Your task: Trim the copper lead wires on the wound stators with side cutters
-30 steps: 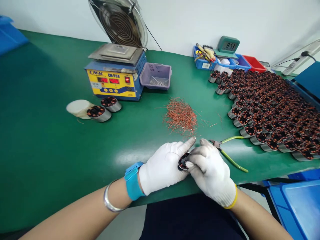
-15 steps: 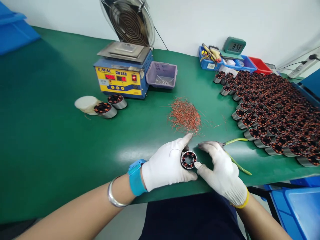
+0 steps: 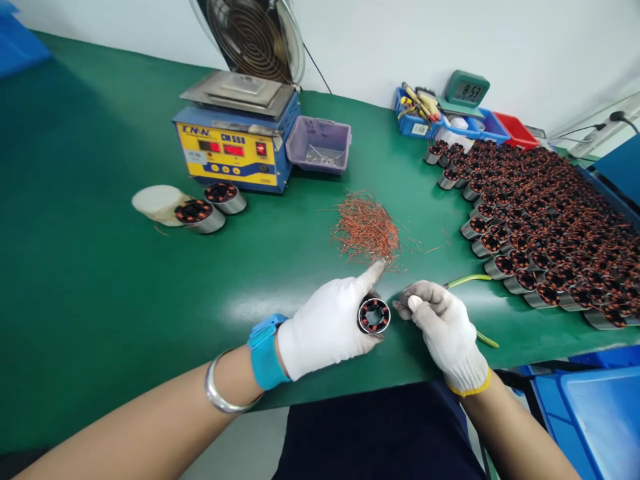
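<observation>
My gloved left hand (image 3: 330,328) holds a round metal motor stator (image 3: 374,315) with copper windings, its open end facing up; the index finger points toward a heap of copper wire bits (image 3: 367,229). Just right of the stator is my gloved right hand (image 3: 440,327), thumb and fingertips pressed together; anything pinched there is too small to make out. Green-handled pliers (image 3: 467,281) lie partly hidden beneath the right hand. Two stators (image 3: 226,198) stand by a white round piece (image 3: 159,201) at the left.
A blue and yellow heating unit (image 3: 230,157) stands at the back, beside a purple tray (image 3: 319,145). Many stators (image 3: 545,260) fill the right side of the green table (image 3: 100,267). Behind them are small bins (image 3: 520,132) and a clock (image 3: 467,89).
My right hand has drawn slightly away from the stator, and its thumb and fingers have closed together. My left hand still holds the stator. The camera view has shifted a little.
</observation>
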The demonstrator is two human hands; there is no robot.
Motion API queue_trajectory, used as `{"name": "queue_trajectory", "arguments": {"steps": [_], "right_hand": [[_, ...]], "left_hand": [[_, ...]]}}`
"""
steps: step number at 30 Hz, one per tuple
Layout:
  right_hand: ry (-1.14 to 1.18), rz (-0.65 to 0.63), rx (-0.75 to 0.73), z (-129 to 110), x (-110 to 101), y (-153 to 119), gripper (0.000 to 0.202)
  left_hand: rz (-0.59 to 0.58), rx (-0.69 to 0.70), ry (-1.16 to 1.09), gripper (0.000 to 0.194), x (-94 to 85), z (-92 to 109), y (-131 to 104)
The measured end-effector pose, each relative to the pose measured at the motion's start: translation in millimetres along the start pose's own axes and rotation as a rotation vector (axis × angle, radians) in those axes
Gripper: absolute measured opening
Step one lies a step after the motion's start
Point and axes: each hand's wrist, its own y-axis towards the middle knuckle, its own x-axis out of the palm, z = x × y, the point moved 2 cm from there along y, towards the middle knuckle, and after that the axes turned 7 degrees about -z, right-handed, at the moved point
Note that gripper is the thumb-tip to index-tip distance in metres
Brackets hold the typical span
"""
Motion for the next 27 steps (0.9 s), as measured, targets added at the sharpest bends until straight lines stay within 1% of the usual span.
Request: {"name": "queue_trajectory", "arguments": {"steps": [2, 5, 8, 11, 13, 14, 16, 17, 18, 20, 22, 24, 27], "right_hand": [[0.162, 0.037, -0.033, 5, -1, -5, 0.018], [0.323, 0.1, -0.063, 9, 0, -9, 0.015], [0.393, 0.185, -0.098, 9, -4, -11, 0.016], [0.375, 0.267, -0.139, 9, -17, -13, 0.022], [0.247, 0.232, -0.167, 7, -24, -16, 0.03], [0.124, 0.179, -0.172, 5, -26, -18, 0.034], [-0.202, 0.064, -0.157, 1, -21, -19, 0.036], [-0.367, 0.029, -0.142, -2, -17, -19, 0.035], [-0.501, 0.019, -0.128, -4, -11, -18, 0.032], [-0.668, 0.022, -0.134, -9, 2, -14, 0.018], [-0.718, 0.017, -0.187, -13, 12, -8, 0.001], [-0.697, 0.009, -0.235, -15, 14, -4, 0.011], [-0.638, -0.003, -0.225, -15, 10, -2, 0.012]], "left_hand": [[-0.001, 0.018, 0.023, 0.09, 1.9, -1, 0], [0.001, 0.037, 0.049, 0.089, 4.3, -2, -1], [0.005, 0.03, 0.076, 0.087, 4.6, -3, -1], [0.007, 0.013, 0.086, 0.088, 4.6, -3, -1], [0.014, 0.006, 0.085, 0.09, 5.0, -3, -1], [0.016, 0.004, 0.087, 0.091, 5.3, -3, -1], [0.022, 0.006, 0.094, 0.09, 5.7, -2, -1], [0.025, 0.01, 0.095, 0.089, 5.8, -2, -1], [0.028, 0.016, 0.094, 0.087, 5.8, -1, -1], [0.045, 0.018, 0.093, 0.083, 5.5, 0, -1], [0.061, 0.009, 0.095, 0.081, 5.4, 1, -1], [0.07, -0.005, 0.103, 0.083, 5.9, 2, -1], [0.077, -0.012, 0.118, 0.087, 7.0, 3, -1]]}}
